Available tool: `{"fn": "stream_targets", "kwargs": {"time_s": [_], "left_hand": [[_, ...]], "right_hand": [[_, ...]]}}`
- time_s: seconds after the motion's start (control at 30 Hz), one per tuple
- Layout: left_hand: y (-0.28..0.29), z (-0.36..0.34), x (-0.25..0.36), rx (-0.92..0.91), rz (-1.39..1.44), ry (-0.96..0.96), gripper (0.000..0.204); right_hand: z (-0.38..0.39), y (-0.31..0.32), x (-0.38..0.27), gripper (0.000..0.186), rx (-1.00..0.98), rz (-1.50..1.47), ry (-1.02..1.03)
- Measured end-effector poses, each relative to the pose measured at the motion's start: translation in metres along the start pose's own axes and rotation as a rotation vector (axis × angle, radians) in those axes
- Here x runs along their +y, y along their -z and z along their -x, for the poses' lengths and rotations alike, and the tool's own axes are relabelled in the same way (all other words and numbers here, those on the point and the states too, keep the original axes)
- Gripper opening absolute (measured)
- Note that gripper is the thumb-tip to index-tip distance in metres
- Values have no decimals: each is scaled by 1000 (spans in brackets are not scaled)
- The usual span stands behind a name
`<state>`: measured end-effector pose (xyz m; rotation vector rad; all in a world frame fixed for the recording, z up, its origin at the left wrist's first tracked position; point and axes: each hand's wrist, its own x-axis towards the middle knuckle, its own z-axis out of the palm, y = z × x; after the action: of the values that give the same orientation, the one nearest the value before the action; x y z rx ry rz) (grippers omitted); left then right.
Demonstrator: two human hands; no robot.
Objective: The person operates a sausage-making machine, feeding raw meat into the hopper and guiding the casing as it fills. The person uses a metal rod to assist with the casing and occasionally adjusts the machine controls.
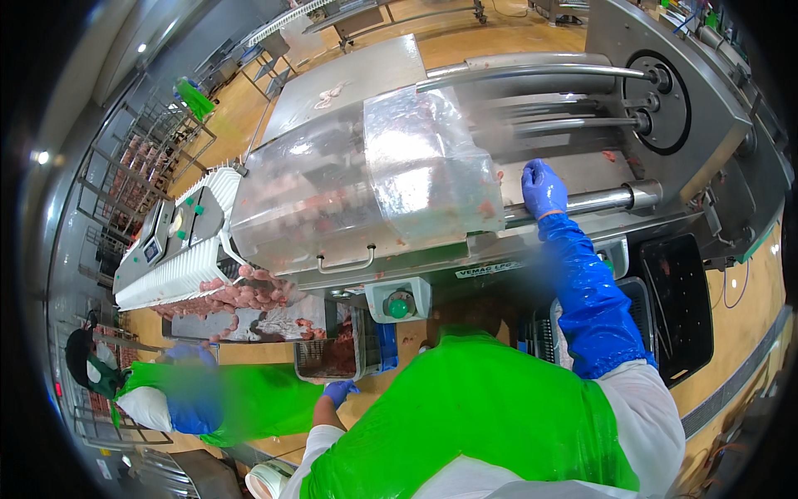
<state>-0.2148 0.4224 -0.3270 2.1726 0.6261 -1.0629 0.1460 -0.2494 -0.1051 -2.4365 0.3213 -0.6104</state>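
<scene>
My right hand (544, 190), in a blue glove and blue sleeve, reaches over the near side of a sausage machine. Its fingers are curled closed beside a steel tube (603, 200); whatever they may hold is hidden. Low at my left side, my left hand (339, 392), also gloved in blue, hangs with its fingers loosely out and nothing visible in it. It is just below a grey crate (366, 341) with meat inside. A clear cover (307, 191) with a handle (347, 264) spans the machine's middle, and pinkish links show through it.
Linked sausages (249, 291) hang from a white hook conveyor (166, 270) at left. A co-worker in a green apron (258, 399) stands there. A green button (399, 306) sits on the machine's front. A black crate (677, 308) stands right. Racks (125, 179) line the far left.
</scene>
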Motion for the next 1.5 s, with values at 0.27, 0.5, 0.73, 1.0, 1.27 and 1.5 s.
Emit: {"fn": "stream_targets", "kwargs": {"time_s": [0.27,0.5,0.73,1.0,1.27,1.5], "left_hand": [[-2,1,-36,126,-251,-395,46],[-10,16,-2,27,183,-3,42],[-8,32,-11,-3,212,96,42],[2,36,-24,24,256,129,42],[9,15,-39,-69,189,144,40],[21,7,16,0,232,46,37]], "right_hand": [[-15,13,-23,73,-7,-39,45],[-28,-7,-40,69,-139,106,302],[-39,-13,-33,72,-121,74,186],[-13,5,26,38,272,-261,212],[-4,10,17,23,-81,87,5],[1,15,16,22,31,-28,47]]}}
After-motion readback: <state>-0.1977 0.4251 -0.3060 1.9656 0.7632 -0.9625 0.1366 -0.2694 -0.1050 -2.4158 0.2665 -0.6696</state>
